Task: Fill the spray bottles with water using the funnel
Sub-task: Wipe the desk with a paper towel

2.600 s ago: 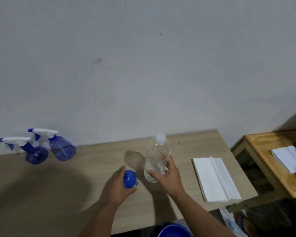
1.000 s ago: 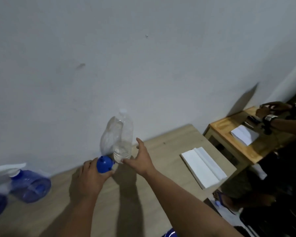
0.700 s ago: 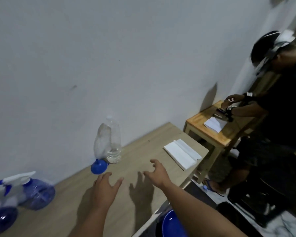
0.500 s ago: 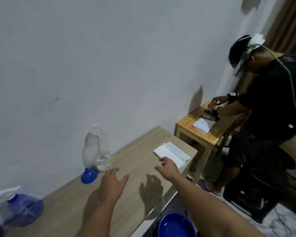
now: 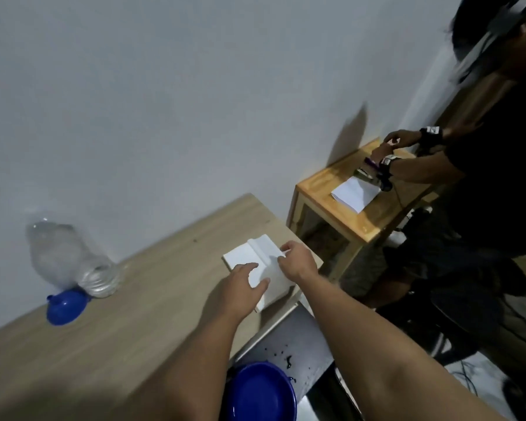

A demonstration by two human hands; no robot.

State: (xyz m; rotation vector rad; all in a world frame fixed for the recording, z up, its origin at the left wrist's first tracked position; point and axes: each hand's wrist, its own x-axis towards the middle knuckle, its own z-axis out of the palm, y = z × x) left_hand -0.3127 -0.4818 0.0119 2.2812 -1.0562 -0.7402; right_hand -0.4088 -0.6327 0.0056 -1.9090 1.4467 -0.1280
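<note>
You pressed your left hand [image 5: 246,282] flat on the white paper stack [image 5: 263,264], steadying it, while your right hand [image 5: 296,260] pinched its edge.

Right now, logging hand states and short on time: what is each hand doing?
Left hand: open, fingers flat on the white cloth.
Right hand: pinches the cloth's edge.
</note>
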